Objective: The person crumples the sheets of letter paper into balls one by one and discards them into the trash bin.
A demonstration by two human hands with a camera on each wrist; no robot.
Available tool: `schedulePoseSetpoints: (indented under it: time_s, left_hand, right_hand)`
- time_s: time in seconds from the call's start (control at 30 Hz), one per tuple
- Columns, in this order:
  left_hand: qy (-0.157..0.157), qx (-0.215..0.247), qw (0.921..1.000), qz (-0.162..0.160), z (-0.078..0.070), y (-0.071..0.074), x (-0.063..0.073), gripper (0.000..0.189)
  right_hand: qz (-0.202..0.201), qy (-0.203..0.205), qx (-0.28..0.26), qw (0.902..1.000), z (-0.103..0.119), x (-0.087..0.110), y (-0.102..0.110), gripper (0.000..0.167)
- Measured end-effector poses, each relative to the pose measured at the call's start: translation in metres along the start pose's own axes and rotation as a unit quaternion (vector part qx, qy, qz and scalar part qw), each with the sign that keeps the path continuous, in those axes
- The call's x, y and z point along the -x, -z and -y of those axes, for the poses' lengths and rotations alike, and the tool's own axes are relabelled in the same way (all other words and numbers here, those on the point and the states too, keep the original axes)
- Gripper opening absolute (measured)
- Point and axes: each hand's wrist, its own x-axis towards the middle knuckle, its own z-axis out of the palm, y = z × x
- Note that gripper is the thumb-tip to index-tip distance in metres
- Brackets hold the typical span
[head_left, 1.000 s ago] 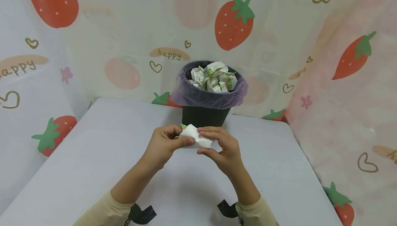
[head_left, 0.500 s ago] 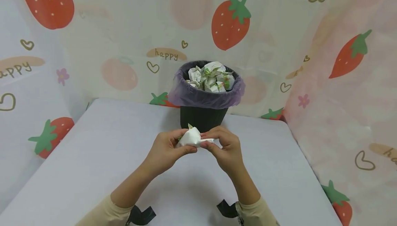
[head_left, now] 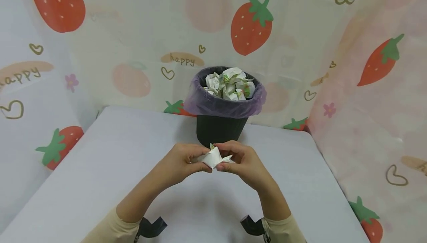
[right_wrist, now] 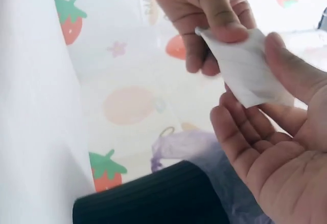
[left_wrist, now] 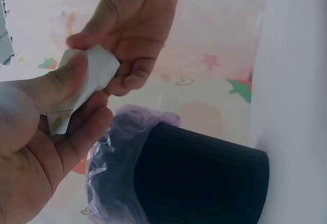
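Observation:
Between both hands, just in front of a black bin, is a small piece of white paper, folded or crumpled, with a bit of printed colour at its tip. My left hand pinches its left part; in the left wrist view that thumb presses on the paper. My right hand pinches the right part between thumb and fingers. The right wrist view shows the paper as a pale flat flap with both thumbs on it. Some fingertips are hidden behind the paper.
A purple bag lines the bin and folds over its rim. Several crumpled papers fill it to near the top. The bin stands on a white table, before a strawberry-print cloth.
Both hands have shifted slightly lower in the head view. The paper has been turned and folded between the fingers, with a narrow end sticking out to the right.

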Motion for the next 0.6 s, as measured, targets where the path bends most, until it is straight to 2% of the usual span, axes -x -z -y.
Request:
schedulePoseSetpoints:
  time_s: [0.1,0.17,0.23,0.33,0.4,0.43,0.5,0.57,0.6]
  left_hand:
    - [0.029,0.022,0.9993,-0.010,-0.001,0.002,-0.001,0.033]
    - [0.033,0.038,0.9985,-0.020,0.000,0.001,-0.002,0.034]
    - [0.014,0.042,0.9988,-0.022,0.002,0.000,-0.002,0.034]
    - [-0.044,0.024,0.9987,-0.012,0.004,-0.002,-0.002,0.034]
    - [-0.053,0.010,0.9981,-0.029,0.005,-0.003,-0.003,0.037]
    - [-0.043,0.005,0.9980,-0.046,0.005,-0.004,-0.003,0.039]
    - [0.017,0.017,0.9956,-0.090,0.005,-0.007,-0.003,0.045]
    - [0.087,0.051,0.9851,-0.139,0.004,-0.013,-0.003,0.050]
    - [0.110,0.074,0.9784,-0.159,0.003,-0.016,-0.003,0.052]
  right_hand:
    - [-0.012,0.005,0.010,0.9999,0.002,0.001,-0.002,0.048]
    - [-0.025,0.005,-0.002,0.9997,0.002,0.002,-0.004,0.044]
    - [-0.037,0.005,-0.019,0.9991,0.002,0.002,-0.005,0.039]
    - [-0.047,0.006,-0.062,0.9969,0.003,0.003,-0.008,0.032]
    - [-0.065,0.009,-0.086,0.9941,0.003,0.003,-0.011,0.029]
    - [-0.081,0.014,-0.093,0.9923,0.004,0.003,-0.012,0.028]
    - [-0.123,0.022,-0.103,0.9869,0.004,0.002,-0.015,0.028]
    - [-0.171,0.035,-0.103,0.9793,0.003,0.000,-0.019,0.028]
    - [-0.194,0.040,-0.102,0.9748,0.002,0.000,-0.020,0.027]
